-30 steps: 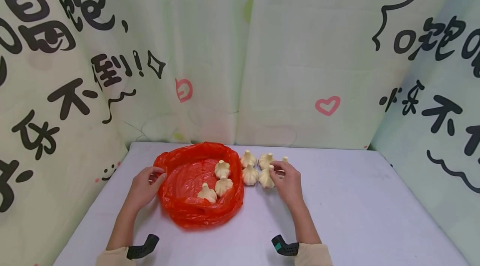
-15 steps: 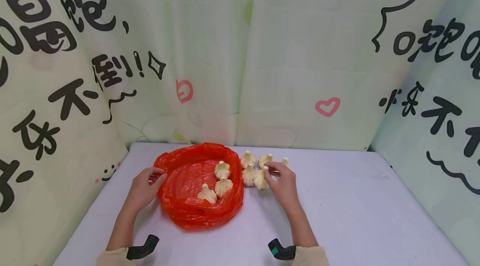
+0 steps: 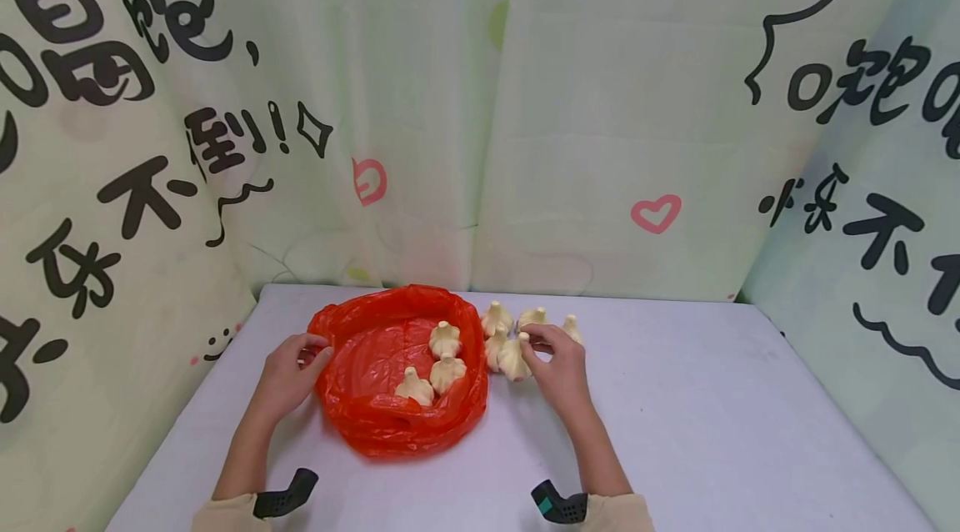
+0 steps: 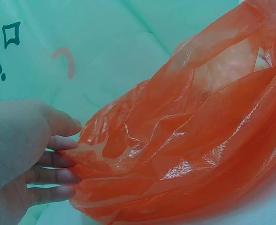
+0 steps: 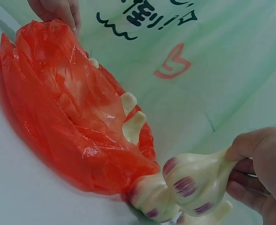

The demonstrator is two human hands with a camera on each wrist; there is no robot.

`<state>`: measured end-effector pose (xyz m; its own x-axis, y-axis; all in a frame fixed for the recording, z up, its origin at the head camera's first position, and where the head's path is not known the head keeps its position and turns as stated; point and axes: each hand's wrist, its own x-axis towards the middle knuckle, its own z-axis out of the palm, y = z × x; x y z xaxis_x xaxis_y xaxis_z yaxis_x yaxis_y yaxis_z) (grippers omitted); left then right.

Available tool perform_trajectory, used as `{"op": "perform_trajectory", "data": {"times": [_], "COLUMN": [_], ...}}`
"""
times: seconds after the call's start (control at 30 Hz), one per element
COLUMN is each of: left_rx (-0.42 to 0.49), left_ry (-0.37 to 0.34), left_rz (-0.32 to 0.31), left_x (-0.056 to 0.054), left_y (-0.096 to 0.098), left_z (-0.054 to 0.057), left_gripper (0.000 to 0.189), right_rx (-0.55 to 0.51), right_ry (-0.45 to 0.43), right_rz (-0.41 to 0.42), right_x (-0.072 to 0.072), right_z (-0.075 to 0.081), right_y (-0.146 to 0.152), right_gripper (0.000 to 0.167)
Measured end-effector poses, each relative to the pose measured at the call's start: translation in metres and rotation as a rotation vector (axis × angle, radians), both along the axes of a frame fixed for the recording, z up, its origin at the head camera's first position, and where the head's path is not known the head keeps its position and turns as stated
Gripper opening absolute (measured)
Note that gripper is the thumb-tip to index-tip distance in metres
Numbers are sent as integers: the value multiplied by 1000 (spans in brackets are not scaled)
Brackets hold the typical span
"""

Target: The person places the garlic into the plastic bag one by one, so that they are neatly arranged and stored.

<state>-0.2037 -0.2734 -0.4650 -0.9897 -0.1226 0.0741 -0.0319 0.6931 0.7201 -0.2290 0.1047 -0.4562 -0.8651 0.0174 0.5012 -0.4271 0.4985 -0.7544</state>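
Garlic bulb (image 3: 514, 361) in your right hand (image 3: 560, 365); the red plastic bag (image 3: 390, 432) lies to its left.
You pinch the bulb by its neck, long axis tilted, neck toward your fingertips and root end leaning toward the bag; whether it clears the table (image 3: 705, 432) you cannot tell. Another bulb (image 3: 494, 350) sits between it and the bag's right wall, so the bag's mouth is leftward, beyond that neighbour and the rim. Your left hand (image 3: 292, 373) holds the rim on the opposite side, the hands well apart with the bag between. Three bulbs (image 3: 447, 373) lie inside, in the half nearer your right hand, and more bulbs (image 3: 496, 318) stand behind the held one.
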Motion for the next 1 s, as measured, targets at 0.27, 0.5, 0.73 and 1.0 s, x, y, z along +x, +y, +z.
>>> {"op": "perform_trajectory", "data": {"times": [0.27, 0.5, 0.73, 1.0], "left_rx": [-4, -4, -6, -9], "left_ry": [1, -7, -6, -6], "left_rz": [-5, -9, -11, -11], "left_x": [1, 1, 0, 0], "left_y": [0, 0, 0, 0], "left_z": [0, -1, 0, 0], "left_gripper": [32, 32, 32, 32], "right_rx": [-20, -10, -12, -1], "right_ry": [6, 3, 23, -35], "right_rz": [24, 41, 67, 69], "right_x": [1, 2, 2, 4], "right_z": [0, 2, 5, 12], "right_y": [-4, -9, -15, -25], "right_gripper": [20, 21, 20, 20]}}
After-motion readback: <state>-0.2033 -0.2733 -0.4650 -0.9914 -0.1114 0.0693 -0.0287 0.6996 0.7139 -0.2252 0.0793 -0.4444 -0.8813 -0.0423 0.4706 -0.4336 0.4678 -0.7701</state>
